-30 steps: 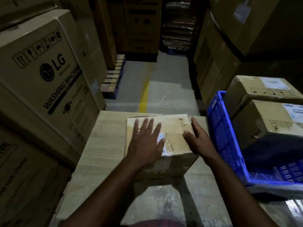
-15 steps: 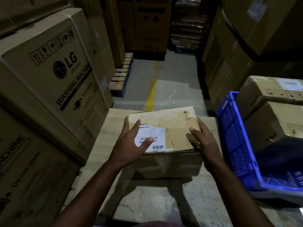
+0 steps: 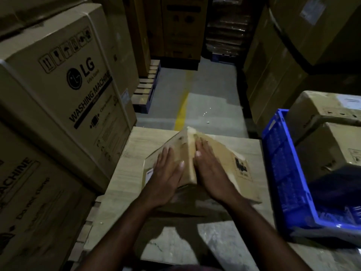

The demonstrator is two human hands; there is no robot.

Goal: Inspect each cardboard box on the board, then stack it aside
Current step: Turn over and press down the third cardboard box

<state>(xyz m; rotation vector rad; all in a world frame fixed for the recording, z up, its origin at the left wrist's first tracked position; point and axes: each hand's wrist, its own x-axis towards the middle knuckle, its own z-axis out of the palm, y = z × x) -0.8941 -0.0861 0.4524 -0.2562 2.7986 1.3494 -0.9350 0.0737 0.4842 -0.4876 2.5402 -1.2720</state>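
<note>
Turning the cardboard box [image 3: 240, 169] over to look at it seems to be the step going on now. The box is on the far half of the board [image 3: 134, 153], closer to the board's right edge than its left, and it is tipped up so one long edge points up like a little roof. The left hand [image 3: 168, 178] lies flat on the left slope and the right hand [image 3: 213, 173] lies flat on the right slope. All the fingers are straight and a bit spread, pressing on the cardboard, not curled round anything. I cannot tell if the bottom of the box touches the board or is lifted a little, because the hands and a dark shadow hide it. A blue crate [image 3: 283, 165] stands just beside the board's right edge, with more brown boxes [image 3: 332, 147] right by it, and a big washing machine box [image 3: 64, 81] stands by the left edge. My guess is that the looking part is not done yet, so the stacking has not started. Next, the hands would need to tip the box the rest of the way to see another side. Then they would need to slide down and hold it by its sides, since flat palms on two slopes could let it slip. Where the pile should go, I cannot tell.
</note>
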